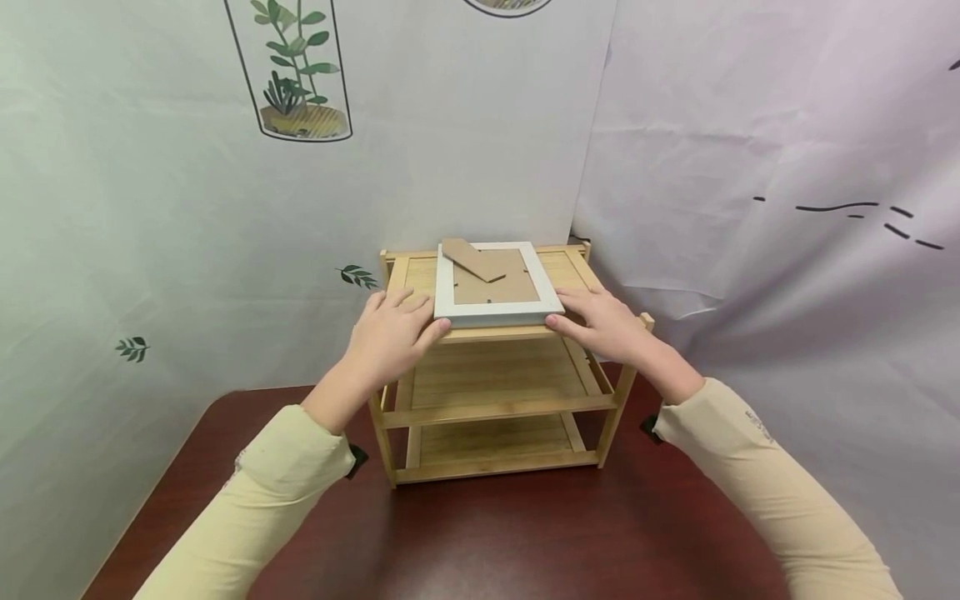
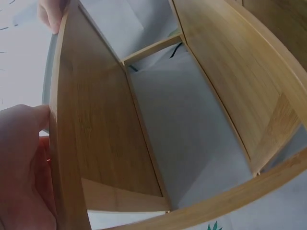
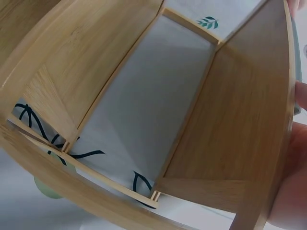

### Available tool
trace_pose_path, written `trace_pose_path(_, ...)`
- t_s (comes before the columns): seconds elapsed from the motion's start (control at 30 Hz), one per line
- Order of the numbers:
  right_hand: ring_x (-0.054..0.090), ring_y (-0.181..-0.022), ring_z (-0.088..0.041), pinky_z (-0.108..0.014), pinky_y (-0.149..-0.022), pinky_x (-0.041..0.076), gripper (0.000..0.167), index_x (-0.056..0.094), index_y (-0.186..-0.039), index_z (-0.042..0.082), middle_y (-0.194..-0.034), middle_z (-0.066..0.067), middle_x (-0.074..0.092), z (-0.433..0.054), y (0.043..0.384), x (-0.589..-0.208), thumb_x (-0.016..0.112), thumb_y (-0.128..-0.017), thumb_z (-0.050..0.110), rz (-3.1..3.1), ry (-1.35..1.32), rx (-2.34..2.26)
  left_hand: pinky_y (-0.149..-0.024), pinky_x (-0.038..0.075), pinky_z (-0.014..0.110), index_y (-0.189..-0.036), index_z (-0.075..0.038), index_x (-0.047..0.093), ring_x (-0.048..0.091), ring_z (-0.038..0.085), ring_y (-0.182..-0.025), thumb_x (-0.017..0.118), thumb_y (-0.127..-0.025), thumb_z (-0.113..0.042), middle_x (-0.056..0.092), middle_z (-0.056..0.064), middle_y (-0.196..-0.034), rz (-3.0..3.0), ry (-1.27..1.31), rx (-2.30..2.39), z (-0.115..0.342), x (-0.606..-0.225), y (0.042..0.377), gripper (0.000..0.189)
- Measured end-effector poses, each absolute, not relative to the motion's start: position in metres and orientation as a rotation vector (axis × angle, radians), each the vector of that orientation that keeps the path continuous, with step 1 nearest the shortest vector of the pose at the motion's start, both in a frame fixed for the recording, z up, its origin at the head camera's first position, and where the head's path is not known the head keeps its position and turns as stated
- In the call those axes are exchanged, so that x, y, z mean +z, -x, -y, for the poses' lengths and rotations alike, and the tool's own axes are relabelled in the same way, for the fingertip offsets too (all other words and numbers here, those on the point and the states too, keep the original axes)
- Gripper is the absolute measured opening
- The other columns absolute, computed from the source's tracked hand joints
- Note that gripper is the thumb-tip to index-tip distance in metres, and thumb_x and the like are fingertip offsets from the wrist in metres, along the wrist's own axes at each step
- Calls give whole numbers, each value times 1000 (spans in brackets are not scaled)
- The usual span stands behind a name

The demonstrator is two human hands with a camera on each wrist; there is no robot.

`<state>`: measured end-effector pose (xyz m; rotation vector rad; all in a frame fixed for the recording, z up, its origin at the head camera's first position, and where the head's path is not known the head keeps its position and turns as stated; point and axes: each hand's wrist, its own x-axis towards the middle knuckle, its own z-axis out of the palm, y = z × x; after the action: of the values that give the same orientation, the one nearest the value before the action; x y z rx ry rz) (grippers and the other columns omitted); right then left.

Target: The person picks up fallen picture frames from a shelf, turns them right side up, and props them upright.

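Observation:
A white photo frame (image 1: 546, 287) lies face down on the top shelf of a light wooden rack (image 1: 498, 414). Its brown backing and folded stand (image 1: 467, 257) face up. My left hand (image 1: 387, 333) is at the frame's front left corner, thumb against the corner and fingers spread out over the shelf. On the other side, my right hand (image 1: 606, 325) touches the front right corner with its thumb, the fingers reaching along the frame's right edge. From below, the left wrist view shows my left hand (image 2: 21, 165) beside the top board's front edge.
The three-tier rack stands on a dark red table (image 1: 517, 542), close to a pale cloth backdrop (image 1: 480, 150) printed with plants. Two lower shelves (image 1: 495, 375) sit under the top one. Side posts (image 1: 618, 400) rise near my right hand.

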<state>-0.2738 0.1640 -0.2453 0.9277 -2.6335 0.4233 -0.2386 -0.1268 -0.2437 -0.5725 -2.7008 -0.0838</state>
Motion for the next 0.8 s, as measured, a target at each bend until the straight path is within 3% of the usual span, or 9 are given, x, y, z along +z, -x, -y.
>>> trace_pose_path(0.13, 41, -124, -25, -46, -103, 24, 48, 45, -131, 11, -133, -10, 45, -163, 273, -246, 46, -90, 37, 2602, -937, 427, -103, 22, 50, -123, -5, 51, 37, 29, -125, 35, -93, -41, 50, 10, -129, 2675, 585, -125, 125, -246, 239, 49)
trace_pose_path(0.47, 35, -125, -35, -48, -101, 28, 54, 38, -134, 6, -137, -17, 38, -161, 269, -249, 47, -90, 36, 2460, -980, 630, -103, 24, 46, -132, 4, 36, 36, 29, -126, 33, -95, -37, 39, 17, -136, 2545, 575, -343, 125, -252, 239, 55)
trace_pose_path(0.8, 33, -128, -25, -45, -100, 31, 58, 31, -137, 9, -139, -13, 36, -157, 266, -250, 54, -87, 27, 2230, -1016, 819, -104, 24, 46, -135, 7, 25, 33, 31, -128, 40, -94, -27, 30, 20, -140, 2408, 631, -570, 125, -249, 238, 56)
